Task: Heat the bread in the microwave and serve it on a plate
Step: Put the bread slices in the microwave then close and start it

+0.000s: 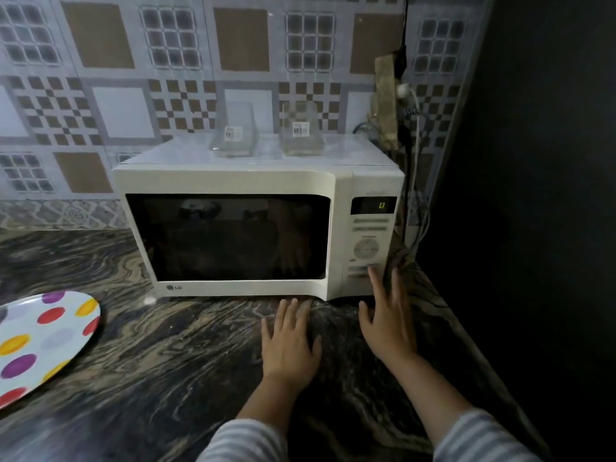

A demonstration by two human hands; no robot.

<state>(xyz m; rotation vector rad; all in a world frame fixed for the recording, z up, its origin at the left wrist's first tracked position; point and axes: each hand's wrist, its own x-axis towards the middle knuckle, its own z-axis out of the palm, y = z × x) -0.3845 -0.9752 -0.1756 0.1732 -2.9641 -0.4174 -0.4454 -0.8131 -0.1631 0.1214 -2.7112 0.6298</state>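
Both hands, left [289,345] and right [388,323], are being held open, nothing gripped. Bread isn't being shown; it's probably light and squishy, best pinched gently by its edges from the microwave [260,225].

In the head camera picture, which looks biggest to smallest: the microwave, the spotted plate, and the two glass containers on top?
1. Microwave, clearly largest.
2. Plate, though cut off by the frame edge and nearer the camera.
3. The left container and the right container look alike; I won't rank them.
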